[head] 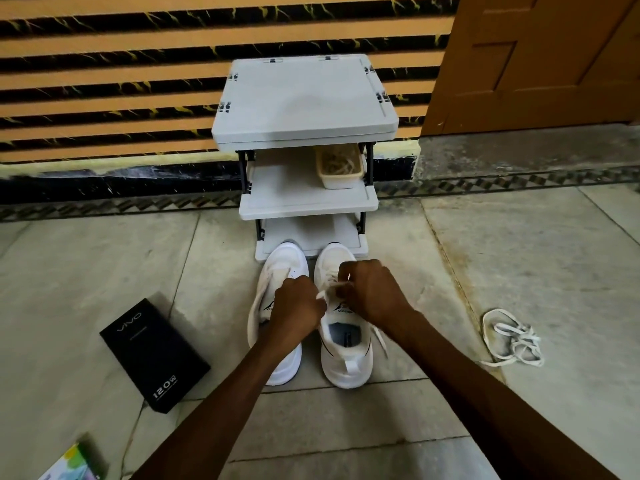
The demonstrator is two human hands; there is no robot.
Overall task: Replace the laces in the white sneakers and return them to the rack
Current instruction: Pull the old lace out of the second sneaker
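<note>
Sneakers sat side by side on the floor, toes twd the rack (308, 202) & just in front of its bottom shelf, heels twd the person, presumably so the eyelets faced up w/in easy reach. Left sneaker (277, 358) was partly hidden under the left forearm; couldn't tell if it was laced. Right sneaker (346, 355) showed its opening, insole & heel tab clearly; upper white, slightly creamy, w/ a small dark logo by the tongue.

Both hands worked over the right sneaker's throat. Left hand (298, 306) was curled closed, pinching a white lace (322, 295) at its fingertips. Right hand (372, 294) was also closed narrow, thumb & forefinger nipped on the lace near the eyelets, prob. to keep tension while threading. One loose end trailed down the shoe's right side.

Off to the right, well apart, lay a tangled greyish-white lace pile (512, 337), likely the removed ones, parked out of the way. Black box (154, 355) sat to the left. Beige tub (341, 168) was on the rack's middle shelf.
</note>
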